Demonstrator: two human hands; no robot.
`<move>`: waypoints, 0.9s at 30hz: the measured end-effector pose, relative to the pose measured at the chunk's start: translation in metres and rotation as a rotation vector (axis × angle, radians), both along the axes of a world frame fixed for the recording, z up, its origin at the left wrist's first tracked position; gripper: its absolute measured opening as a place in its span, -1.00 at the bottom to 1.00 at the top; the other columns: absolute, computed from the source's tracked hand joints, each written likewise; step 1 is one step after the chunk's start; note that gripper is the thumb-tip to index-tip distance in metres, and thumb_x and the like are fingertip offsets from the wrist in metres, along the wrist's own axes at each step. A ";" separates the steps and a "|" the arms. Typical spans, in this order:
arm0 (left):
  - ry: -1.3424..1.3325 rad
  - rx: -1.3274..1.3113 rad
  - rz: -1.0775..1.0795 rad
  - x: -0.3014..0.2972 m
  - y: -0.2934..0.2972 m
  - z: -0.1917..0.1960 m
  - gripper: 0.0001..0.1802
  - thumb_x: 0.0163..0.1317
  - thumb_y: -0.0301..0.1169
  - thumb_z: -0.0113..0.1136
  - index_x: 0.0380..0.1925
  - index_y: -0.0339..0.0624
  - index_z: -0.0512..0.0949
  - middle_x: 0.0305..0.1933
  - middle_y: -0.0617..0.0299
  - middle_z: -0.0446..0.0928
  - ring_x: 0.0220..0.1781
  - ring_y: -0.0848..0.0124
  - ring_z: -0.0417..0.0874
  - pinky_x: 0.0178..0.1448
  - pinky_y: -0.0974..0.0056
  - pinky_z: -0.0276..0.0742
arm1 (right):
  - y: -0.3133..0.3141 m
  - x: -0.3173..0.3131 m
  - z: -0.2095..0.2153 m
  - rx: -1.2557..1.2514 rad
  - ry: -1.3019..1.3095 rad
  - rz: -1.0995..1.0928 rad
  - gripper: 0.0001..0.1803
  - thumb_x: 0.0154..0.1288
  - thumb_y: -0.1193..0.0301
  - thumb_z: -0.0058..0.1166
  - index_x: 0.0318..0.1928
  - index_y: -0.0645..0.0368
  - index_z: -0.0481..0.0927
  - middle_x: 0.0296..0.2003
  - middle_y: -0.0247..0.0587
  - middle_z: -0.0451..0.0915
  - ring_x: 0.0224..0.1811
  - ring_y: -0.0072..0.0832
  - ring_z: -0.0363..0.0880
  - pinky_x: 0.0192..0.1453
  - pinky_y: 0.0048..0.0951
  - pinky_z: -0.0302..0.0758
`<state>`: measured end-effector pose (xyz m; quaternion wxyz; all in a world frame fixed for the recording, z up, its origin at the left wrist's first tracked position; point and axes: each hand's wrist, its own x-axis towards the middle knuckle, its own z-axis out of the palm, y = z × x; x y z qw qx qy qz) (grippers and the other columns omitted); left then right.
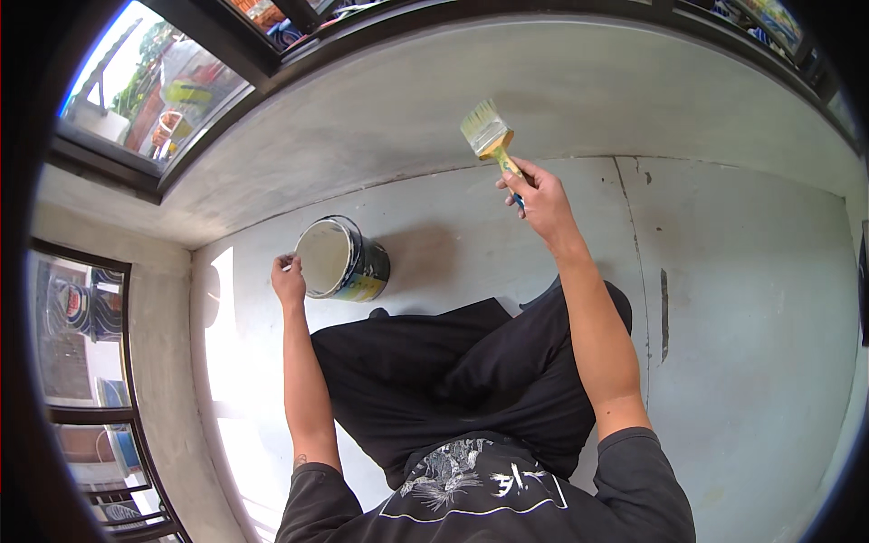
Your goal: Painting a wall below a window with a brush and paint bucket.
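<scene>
My right hand (540,197) grips the handle of a wide paintbrush (489,136), held up with its bristles pointing toward the wall. Pale, greenish paint smears mark the bristles and the metal band. To the left, my left hand (289,277) has its fingers curled at the near-left rim of a paint bucket (364,268), seemingly pinching the edge. Dark outside with a yellow-green patch, the bucket stands on the floor and holds pale grey paint (323,257). A thin wire handle (359,237) rests along its rim.
I sit cross-legged in dark trousers (434,371) on a grey floor (733,299) with a long crack. Ahead runs a low grey wall (389,118) beneath dark-framed windows (226,36). Another dark-framed window (86,335) is at left, with sunlight (220,344) on the floor beside it.
</scene>
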<state>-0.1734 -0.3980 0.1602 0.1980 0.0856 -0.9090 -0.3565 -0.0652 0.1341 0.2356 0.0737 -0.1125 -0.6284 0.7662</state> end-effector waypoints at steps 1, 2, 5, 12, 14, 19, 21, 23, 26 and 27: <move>-0.014 -0.124 0.032 -0.002 -0.017 -0.003 -0.73 0.36 -0.31 0.30 -0.18 -0.35 0.63 -0.20 0.06 0.69 -0.23 0.28 0.69 -0.11 0.18 0.57 | -0.007 -0.002 0.005 -0.013 0.014 0.051 -0.53 0.45 0.33 0.16 0.24 0.35 0.54 -0.30 -0.29 0.69 -0.41 -0.63 0.54 -0.26 -0.55 0.48; -0.004 -0.087 0.092 -0.001 -0.016 -0.002 -0.72 0.36 -0.30 0.28 -0.17 -0.36 0.63 -0.17 0.02 0.68 -0.17 0.21 0.68 -0.04 0.14 0.56 | -0.012 -0.001 0.006 0.024 0.028 0.056 -0.54 0.45 0.32 0.17 0.23 0.35 0.55 -0.28 -0.27 0.72 -0.40 -0.62 0.58 -0.29 -0.56 0.47; 0.055 -0.078 0.172 0.007 0.035 0.011 -0.69 0.36 -0.27 0.24 -0.16 -0.37 0.63 -0.13 -0.04 0.66 -0.10 0.10 0.67 0.06 0.09 0.55 | -0.010 0.007 0.000 0.097 0.019 0.031 -0.57 0.46 0.32 0.18 0.20 0.34 0.57 -0.22 -0.24 0.76 -0.39 -0.60 0.66 -0.36 -0.58 0.42; -0.120 0.005 0.266 0.005 -0.018 -0.004 -0.53 0.38 -0.11 0.18 -0.14 -0.41 0.67 -0.13 -0.10 0.69 -0.05 0.02 0.68 0.13 0.05 0.51 | -0.024 0.001 0.001 -0.007 0.094 0.001 -0.65 0.46 0.33 0.18 0.14 0.26 0.64 -0.19 -0.20 0.79 -0.35 -0.58 0.72 -0.41 -0.63 0.37; -0.208 0.326 0.238 0.006 -0.027 -0.006 -0.47 0.42 -0.07 0.15 -0.10 -0.44 0.69 -0.16 -0.07 0.73 -0.09 0.16 0.73 0.00 0.17 0.57 | -0.026 0.000 0.004 -0.063 0.111 0.026 -0.65 0.46 0.32 0.17 0.14 0.25 0.65 -0.19 -0.19 0.79 -0.33 -0.57 0.73 -0.40 -0.62 0.38; -0.249 0.466 0.226 0.019 -0.006 0.005 -0.50 0.41 -0.09 0.17 -0.12 -0.43 0.69 -0.19 0.05 0.72 -0.19 0.31 0.75 -0.26 0.23 0.66 | -0.022 0.000 -0.001 -0.150 0.129 0.052 -0.59 0.49 0.28 0.12 0.22 0.21 0.62 -0.13 -0.16 0.77 -0.22 -0.55 0.72 -0.34 -0.62 0.41; -0.267 0.434 0.221 0.026 -0.008 0.015 -0.50 0.41 -0.09 0.17 -0.11 -0.43 0.68 -0.18 0.07 0.71 -0.23 0.33 0.75 -0.32 0.24 0.69 | -0.026 -0.002 0.000 -0.148 0.139 0.060 -0.58 0.49 0.28 0.11 0.24 0.21 0.61 -0.11 -0.16 0.77 -0.20 -0.55 0.72 -0.33 -0.62 0.41; -0.327 0.501 0.181 0.034 0.006 0.025 -0.50 0.40 -0.10 0.17 -0.06 -0.44 0.63 -0.13 0.02 0.68 -0.24 0.28 0.75 -0.26 0.16 0.77 | -0.024 -0.003 -0.001 -0.138 0.146 0.057 -0.58 0.49 0.28 0.10 0.25 0.21 0.60 -0.10 -0.16 0.76 -0.19 -0.55 0.71 -0.32 -0.62 0.42; -0.365 0.547 0.116 0.041 0.021 0.039 -0.48 0.40 -0.10 0.18 -0.01 -0.46 0.57 -0.15 -0.04 0.66 -0.31 0.23 0.76 -0.27 0.15 0.79 | -0.024 -0.002 0.000 -0.100 0.155 0.057 -0.56 0.50 0.30 0.07 0.28 0.19 0.58 -0.05 -0.14 0.74 -0.15 -0.52 0.69 -0.28 -0.61 0.42; -0.392 0.554 0.095 0.042 0.026 0.044 -0.47 0.40 -0.10 0.17 0.00 -0.47 0.56 -0.18 -0.04 0.65 -0.34 0.23 0.76 -0.31 0.16 0.78 | -0.024 -0.002 0.001 -0.092 0.163 0.056 -0.56 0.50 0.30 0.07 0.29 0.19 0.58 -0.06 -0.14 0.74 -0.14 -0.52 0.69 -0.28 -0.60 0.42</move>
